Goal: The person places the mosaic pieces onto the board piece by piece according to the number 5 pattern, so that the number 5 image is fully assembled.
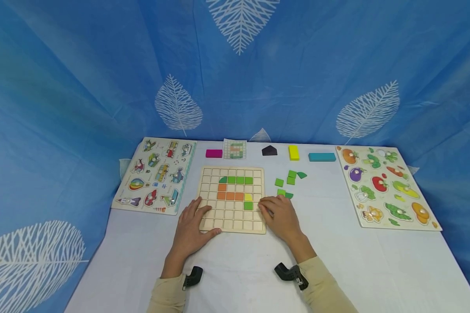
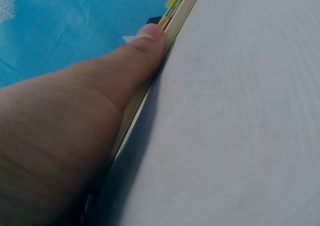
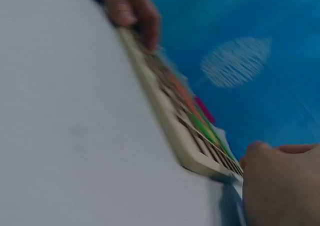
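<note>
A wooden grid board lies on the white cloth. Set in its cells are a dark green curved piece, a row of green squares, several orange squares, a yellow piece and a green square below it. My left hand rests on the board's left side with fingers spread, its thumb along the near edge. At the right edge is my right hand, fingers bent and thumb close to the index finger; whether anything is between them is hidden.
Loose green squares and dark green curved pieces lie right of the board. Behind it stand a pattern card and magenta, black, yellow and teal blocks. Vehicle and vegetable puzzles flank them.
</note>
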The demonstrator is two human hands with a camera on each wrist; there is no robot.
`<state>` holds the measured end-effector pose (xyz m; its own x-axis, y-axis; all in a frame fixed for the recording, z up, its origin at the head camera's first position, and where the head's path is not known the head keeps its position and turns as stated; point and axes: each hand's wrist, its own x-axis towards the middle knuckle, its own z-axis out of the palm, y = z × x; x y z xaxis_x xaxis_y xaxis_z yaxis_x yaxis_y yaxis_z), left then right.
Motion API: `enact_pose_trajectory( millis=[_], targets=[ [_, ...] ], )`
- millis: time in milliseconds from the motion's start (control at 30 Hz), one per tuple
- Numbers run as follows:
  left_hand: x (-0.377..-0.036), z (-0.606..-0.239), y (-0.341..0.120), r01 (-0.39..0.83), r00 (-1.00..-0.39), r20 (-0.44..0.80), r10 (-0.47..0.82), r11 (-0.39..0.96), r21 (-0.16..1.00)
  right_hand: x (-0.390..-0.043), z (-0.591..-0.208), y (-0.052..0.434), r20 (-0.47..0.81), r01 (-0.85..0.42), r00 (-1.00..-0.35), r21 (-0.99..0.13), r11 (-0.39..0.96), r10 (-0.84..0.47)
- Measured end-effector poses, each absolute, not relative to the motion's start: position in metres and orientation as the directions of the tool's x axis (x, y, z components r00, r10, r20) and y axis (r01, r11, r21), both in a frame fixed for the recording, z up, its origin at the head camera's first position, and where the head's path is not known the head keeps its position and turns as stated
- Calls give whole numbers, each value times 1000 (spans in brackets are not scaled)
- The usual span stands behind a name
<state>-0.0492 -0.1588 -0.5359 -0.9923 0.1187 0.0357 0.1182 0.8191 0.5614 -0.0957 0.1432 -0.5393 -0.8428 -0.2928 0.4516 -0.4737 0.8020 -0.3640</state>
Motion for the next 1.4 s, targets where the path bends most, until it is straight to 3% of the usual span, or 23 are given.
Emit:
enact_pose_trajectory(
  millis=[167,300,467,833,1100,1300,1400],
  targets=[
    [-48,-536,-158,119,-992,35,120,815,566,-104,-543,171,401,-280,-911,-433,857,-96],
    [-48,-533,-158,109,-993,18,120,818,565,-108,-545,183,319,-186,-947,-466,865,-32],
    [-48,-533,-158,114,-992,22,124,817,566,-109,-544,183,251,-132,-968,-464,876,-13],
    [-48,-533,-159,119,-992,29,125,816,565,-109,-542,179,246,-107,-969,-441,891,6],
    [-48,-533,-158,117,-992,27,123,813,570,-105,-542,170,371,-255,-925,-447,857,-81],
    [-48,-531,-158,108,-993,19,119,812,573,-92,-542,152,514,-523,-809,-406,749,-286],
    [-47,-531,-158,114,-992,25,122,810,576,-85,-540,143,544,-599,-763,-389,700,-350]
  ],
)
